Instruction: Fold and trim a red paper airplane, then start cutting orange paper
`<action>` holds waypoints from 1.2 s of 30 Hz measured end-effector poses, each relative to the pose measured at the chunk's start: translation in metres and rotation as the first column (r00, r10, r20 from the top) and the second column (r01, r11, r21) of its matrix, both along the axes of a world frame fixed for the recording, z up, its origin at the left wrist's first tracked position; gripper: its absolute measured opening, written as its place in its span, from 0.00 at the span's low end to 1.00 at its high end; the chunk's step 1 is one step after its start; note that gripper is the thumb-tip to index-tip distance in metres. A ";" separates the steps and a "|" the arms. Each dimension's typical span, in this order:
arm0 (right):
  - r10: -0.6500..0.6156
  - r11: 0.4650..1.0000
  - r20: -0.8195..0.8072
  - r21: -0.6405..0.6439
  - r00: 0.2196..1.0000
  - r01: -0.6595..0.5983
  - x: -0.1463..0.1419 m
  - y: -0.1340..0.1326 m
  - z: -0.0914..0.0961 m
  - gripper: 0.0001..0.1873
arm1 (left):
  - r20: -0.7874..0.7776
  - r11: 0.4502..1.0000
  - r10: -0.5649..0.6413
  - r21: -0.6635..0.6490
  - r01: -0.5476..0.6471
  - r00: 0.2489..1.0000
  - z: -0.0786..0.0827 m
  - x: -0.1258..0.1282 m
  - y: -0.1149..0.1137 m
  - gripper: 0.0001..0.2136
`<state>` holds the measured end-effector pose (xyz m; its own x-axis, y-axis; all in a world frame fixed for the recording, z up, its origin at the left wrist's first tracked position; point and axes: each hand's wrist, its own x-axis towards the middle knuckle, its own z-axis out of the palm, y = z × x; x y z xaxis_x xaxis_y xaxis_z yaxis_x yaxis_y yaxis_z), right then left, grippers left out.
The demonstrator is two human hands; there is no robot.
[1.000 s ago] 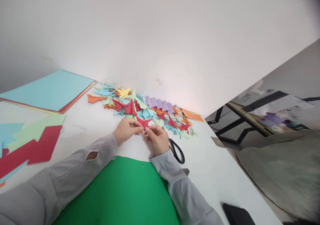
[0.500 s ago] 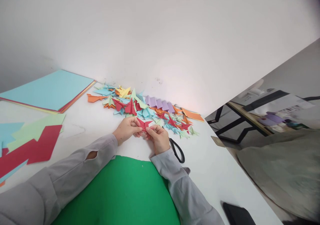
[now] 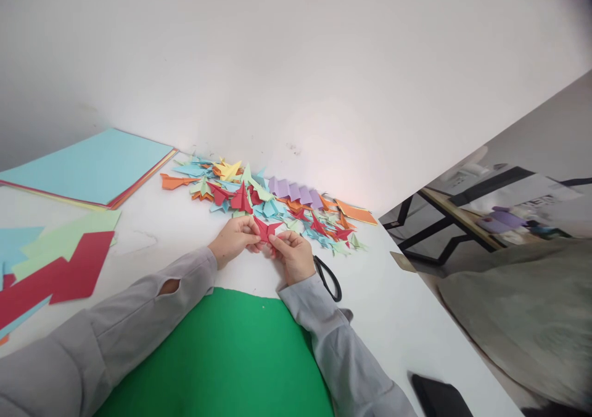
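A small folded red paper piece (image 3: 266, 229), with pointed wings spread to both sides, is pinched between my two hands above the white table. My left hand (image 3: 235, 239) grips its left side between thumb and fingers. On the right side, my right hand (image 3: 293, 255) closes on it with thumb and forefinger. Just beyond the fingertips lies a heap of folded paper planes (image 3: 243, 198) in red, blue, green, orange and yellow. Beside my right wrist is a black looped handle (image 3: 329, 279); the rest of that object is mostly covered by my sleeve.
Large coloured sheets (image 3: 87, 167) are stacked at the far left. Nearer lie loose red, green and blue paper pieces (image 3: 83, 268). Purple pleated paper (image 3: 296, 192) and orange paper (image 3: 356, 212) rest along the wall. A black phone-like object (image 3: 439, 397) sits near the table's right edge.
The red paper piece has tilted slightly in my fingers. Both hands keep nearly the same place and grip.
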<state>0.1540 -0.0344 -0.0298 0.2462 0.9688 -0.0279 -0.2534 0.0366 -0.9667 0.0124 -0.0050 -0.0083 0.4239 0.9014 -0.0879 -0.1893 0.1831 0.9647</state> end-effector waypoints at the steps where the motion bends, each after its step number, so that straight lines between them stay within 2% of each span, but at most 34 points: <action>1: -0.004 1.000 0.003 0.003 1.000 0.004 0.000 0.000 0.000 0.17 | -0.003 1.000 0.001 0.000 -0.001 1.000 0.000 0.000 0.000 0.07; 12: -0.031 0.999 0.009 0.014 0.999 0.031 0.000 0.000 0.000 0.17 | 0.012 0.999 -0.021 0.029 0.021 1.000 -0.005 0.000 0.001 0.06; 20: -0.030 0.999 0.022 0.015 0.999 0.029 0.000 0.000 -0.001 0.17 | 0.015 1.000 -0.020 -0.006 0.020 1.000 -0.001 0.000 0.000 0.05; 28: 0.012 1.000 0.044 0.006 0.999 -0.012 0.001 -0.001 -0.002 0.17 | -0.069 0.998 0.011 0.061 -0.007 0.998 -0.002 0.003 -0.002 0.08; 36: 0.017 1.000 0.039 0.003 0.999 -0.018 0.000 -0.001 0.001 0.17 | -0.047 0.998 0.004 0.056 -0.001 0.999 -0.001 0.001 -0.002 0.07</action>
